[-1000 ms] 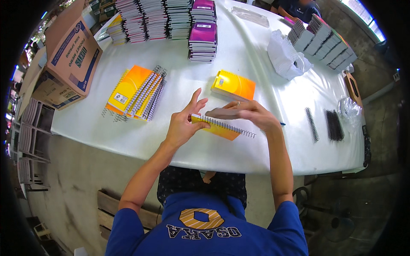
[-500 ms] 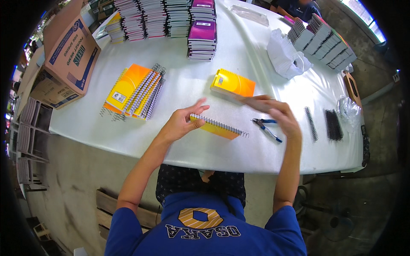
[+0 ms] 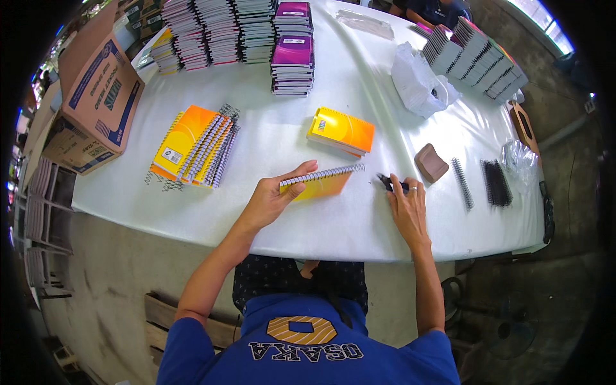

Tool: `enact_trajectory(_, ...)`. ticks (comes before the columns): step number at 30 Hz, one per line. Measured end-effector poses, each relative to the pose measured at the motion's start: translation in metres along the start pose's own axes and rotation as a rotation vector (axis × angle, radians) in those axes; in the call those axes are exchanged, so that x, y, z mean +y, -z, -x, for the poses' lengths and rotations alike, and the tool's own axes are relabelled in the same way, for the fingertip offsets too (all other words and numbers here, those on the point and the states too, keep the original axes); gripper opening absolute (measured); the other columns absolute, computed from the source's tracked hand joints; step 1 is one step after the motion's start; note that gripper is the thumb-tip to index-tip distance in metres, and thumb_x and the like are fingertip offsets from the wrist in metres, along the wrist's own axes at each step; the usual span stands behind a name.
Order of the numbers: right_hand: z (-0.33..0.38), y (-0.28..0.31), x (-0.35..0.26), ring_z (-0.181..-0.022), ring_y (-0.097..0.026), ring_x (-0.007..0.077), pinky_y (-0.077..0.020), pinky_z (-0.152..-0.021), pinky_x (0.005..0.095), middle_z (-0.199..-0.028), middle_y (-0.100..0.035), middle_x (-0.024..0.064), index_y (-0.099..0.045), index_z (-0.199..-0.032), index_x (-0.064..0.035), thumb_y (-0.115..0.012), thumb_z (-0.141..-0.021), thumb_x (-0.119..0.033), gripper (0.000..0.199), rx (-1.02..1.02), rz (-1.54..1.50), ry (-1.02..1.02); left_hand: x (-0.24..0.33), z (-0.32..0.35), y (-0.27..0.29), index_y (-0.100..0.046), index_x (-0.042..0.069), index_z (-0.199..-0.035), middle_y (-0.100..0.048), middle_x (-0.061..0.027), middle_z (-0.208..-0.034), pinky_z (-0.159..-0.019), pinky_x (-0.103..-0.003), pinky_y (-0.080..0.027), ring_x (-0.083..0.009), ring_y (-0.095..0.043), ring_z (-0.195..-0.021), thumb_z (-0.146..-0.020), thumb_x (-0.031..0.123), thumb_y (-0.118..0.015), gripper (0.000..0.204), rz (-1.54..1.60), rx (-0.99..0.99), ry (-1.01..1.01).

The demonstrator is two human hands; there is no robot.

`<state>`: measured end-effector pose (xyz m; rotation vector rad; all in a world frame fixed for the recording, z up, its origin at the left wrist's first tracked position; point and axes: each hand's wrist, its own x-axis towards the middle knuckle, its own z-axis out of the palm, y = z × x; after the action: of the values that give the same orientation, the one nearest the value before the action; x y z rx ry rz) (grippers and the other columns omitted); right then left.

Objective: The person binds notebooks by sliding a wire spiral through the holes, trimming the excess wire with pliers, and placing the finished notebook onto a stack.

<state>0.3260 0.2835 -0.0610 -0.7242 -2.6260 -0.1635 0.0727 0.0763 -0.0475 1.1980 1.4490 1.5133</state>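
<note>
My left hand (image 3: 273, 197) is closed on a yellow-orange spiral notebook (image 3: 323, 186), thumb on the near side. Its wire coil runs along the top edge and sticks out past the right end. My right hand (image 3: 409, 210) has its fingers around the pliers (image 3: 386, 181), which lie low over the table; the handles are mostly hidden beneath the hand. A brown curved block (image 3: 432, 163) lies just to the right of that hand. Beyond the held notebook sits a short pile of yellow-orange notebooks (image 3: 341, 130).
Coil-bound yellow notebooks (image 3: 192, 147) are heaped at left beside a cardboard box (image 3: 102, 96). Tall notebook stacks (image 3: 292, 61) stand at the back. A white plastic bag (image 3: 420, 80), loose black coils (image 3: 495, 183) and a single coil (image 3: 462, 184) are at right. Another person (image 3: 439, 11) sits across the table.
My right hand has put the brown block down on the table and moved nearer, onto the pliers. My left hand still holds the notebook, now with its right end raised.
</note>
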Motion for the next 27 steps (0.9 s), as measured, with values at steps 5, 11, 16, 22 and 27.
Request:
enact_trajectory(5, -0.01, 0.043, -0.097, -0.081, -0.061, 0.0297, -0.0513, -0.07, 0.0385, -0.101, -0.058, 0.0152, -0.06, -0.127, -0.0061, -0.067, -0.088, -0.011, 0.04, 0.034, -0.691, 0.061, 0.025, 0.005, -0.026, -0.047, 0.011, -0.144, -0.059, -0.0133, -0.135, -0.1, -0.033, -0.047, -0.0249, -0.059, -0.12, -0.09, 0.003, -0.062, 0.057, -0.459, 0.206, -0.048)
enact_trajectory(11, -0.026, 0.058, -0.126, -0.08, -0.06, 0.0259, -0.0503, -0.07, 0.0371, -0.094, -0.057, 0.0123, -0.064, -0.123, -0.0071, -0.072, -0.083, -0.014, 0.041, 0.088, -0.673, 0.154, 0.026, 0.005, -0.025, -0.042, 0.017, -0.146, -0.065, -0.014, -0.12, -0.092, -0.046, -0.05, -0.0342, -0.06, -0.118, -0.087, 0.011, -0.068, 0.065, -0.915, 0.387, -0.24)
enact_trajectory(16, -0.027, 0.047, -0.126, -0.081, -0.06, 0.0267, -0.05, -0.071, 0.0374, -0.096, -0.057, 0.0127, -0.063, -0.123, -0.0072, -0.072, -0.084, -0.015, 0.04, 0.04, -0.708, 0.191, 0.033, 0.004, -0.03, -0.051, 0.016, -0.141, -0.063, -0.017, -0.123, -0.088, -0.039, -0.054, -0.0342, -0.064, -0.107, -0.074, -0.014, -0.062, 0.074, -0.965, 0.49, -0.353)
enact_trajectory(22, -0.033, 0.057, -0.134, -0.081, -0.06, 0.0275, -0.0504, -0.069, 0.0372, -0.098, -0.058, 0.0129, -0.063, -0.123, -0.0063, -0.072, -0.084, -0.014, 0.04, 0.092, -0.685, 0.186, 0.032, 0.006, -0.022, -0.045, 0.015, -0.145, -0.064, -0.0165, -0.122, -0.097, -0.044, -0.049, -0.0334, -0.065, -0.107, -0.074, -0.012, -0.062, 0.078, -0.962, 0.485, -0.302)
enact_trajectory(27, -0.037, 0.057, -0.131, -0.075, -0.06, 0.0224, -0.0499, -0.064, 0.0333, -0.091, -0.06, 0.0108, -0.062, -0.123, -0.0042, -0.066, -0.091, -0.015, 0.034, 0.141, -0.682, 0.247, 0.034, 0.007, -0.023, -0.045, 0.015, -0.145, -0.062, -0.0136, -0.127, -0.097, -0.046, -0.048, -0.0314, -0.064, -0.11, -0.075, -0.007, -0.065, 0.076, -0.984, 0.453, -0.258)
